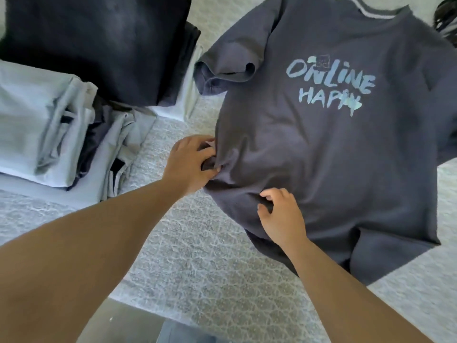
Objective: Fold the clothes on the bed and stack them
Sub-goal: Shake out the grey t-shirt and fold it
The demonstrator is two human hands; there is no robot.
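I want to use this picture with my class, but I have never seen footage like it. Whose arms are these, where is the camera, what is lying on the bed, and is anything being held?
There is no machine here: the arms belong to a person wearing a camera on the head, which looks forward and down. That is the only view. A dark grey T-shirt with pale lettering lies spread, print up, on a patterned bed cover. The left hand bunches the shirt's side edge in its fingers, and the right hand pinches the cloth nearer the hem. To the left sit two stacks of folded clothes: a mostly pale stack and a dark stack behind it.
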